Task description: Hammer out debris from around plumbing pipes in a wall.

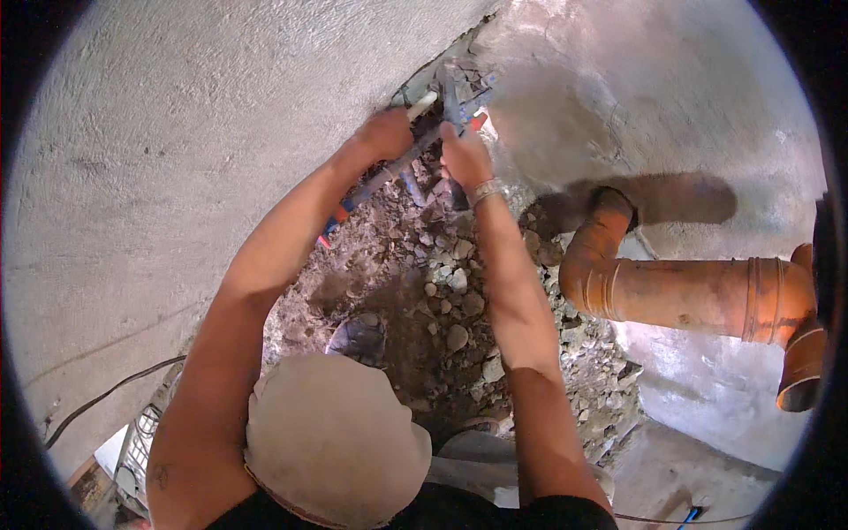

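Note:
At the foot of the wall, my left hand (386,134) is closed, with a short pale rod (422,106) sticking out past its fingers. Close beside it, my right hand (465,157) is wrapped round a long grey tool (450,95) that points away from me; motion blur hides its exact kind. A greyish pipe (380,181) runs slantwise below and between the hands, with blue and red parts at its near end. A red piece (479,121) shows just beyond my right fingers. Broken rubble lies under both hands.
A jointed orange drainpipe (680,296) juts from the right wall. Loose stones (459,305) cover the ground between the rough grey walls. A dark cable (115,389) hangs at the left. A rounded beige cloth shape (336,437) blocks the lower middle.

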`<state>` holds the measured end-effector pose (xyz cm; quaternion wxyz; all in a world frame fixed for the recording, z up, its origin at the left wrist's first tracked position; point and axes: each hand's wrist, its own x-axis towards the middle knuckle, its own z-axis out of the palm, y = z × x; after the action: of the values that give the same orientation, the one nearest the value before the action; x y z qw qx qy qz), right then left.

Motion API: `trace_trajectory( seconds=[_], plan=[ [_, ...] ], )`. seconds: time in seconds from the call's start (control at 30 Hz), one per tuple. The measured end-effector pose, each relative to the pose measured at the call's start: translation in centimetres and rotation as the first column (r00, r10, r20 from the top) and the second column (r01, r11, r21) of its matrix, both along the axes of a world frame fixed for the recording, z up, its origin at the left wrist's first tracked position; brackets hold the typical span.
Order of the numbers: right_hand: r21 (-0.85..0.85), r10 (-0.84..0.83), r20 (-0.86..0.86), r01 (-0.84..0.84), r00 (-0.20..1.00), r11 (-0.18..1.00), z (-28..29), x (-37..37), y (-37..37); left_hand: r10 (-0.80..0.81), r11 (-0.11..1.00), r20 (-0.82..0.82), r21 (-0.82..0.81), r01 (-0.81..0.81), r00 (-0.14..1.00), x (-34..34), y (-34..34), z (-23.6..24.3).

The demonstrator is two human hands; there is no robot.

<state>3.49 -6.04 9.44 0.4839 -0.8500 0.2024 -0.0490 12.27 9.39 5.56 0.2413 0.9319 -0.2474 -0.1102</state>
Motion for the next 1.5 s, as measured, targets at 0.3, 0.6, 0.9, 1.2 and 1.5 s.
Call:
trace_trajectory(
  seconds=[0.3, 0.6, 0.9, 1.2, 1.5],
  plan=[
    [0.159, -0.037, -0.094, 0.052, 0.995, 0.986, 0.5, -0.4, -0.4, -0.129, 0.99, 0.008, -0.063, 0.129, 0.992, -1.1, -0.3, 3.3],
    [0.152, -0.036, -0.099, 0.05, 0.994, 0.987, 0.7, 0.4, 0.4, -0.068, 0.998, 0.041, -0.009, 0.068, 0.997, -0.3, 0.9, 0.8],
    [0.313, -0.122, -0.026, 0.124, 0.992, 0.942, 7.0, -4.9, -0.9, -0.083, 0.995, -0.007, 0.06, 0.083, 0.997, -1.7, 0.5, 6.0],
    [0.688, -0.236, 0.035, 0.148, 0.971, 0.711, 3.7, -14.5, 2.9, -0.171, 0.978, 0.041, 0.13, 0.164, 0.984, 0.9, 0.0, 3.7],
    [0.782, -0.399, -0.157, 0.36, 0.904, 0.509, -1.0, -19.9, 2.2, 0.066, 0.946, -0.012, -0.318, -0.066, 0.998, -12.4, 1.9, 12.2]
  ],
)
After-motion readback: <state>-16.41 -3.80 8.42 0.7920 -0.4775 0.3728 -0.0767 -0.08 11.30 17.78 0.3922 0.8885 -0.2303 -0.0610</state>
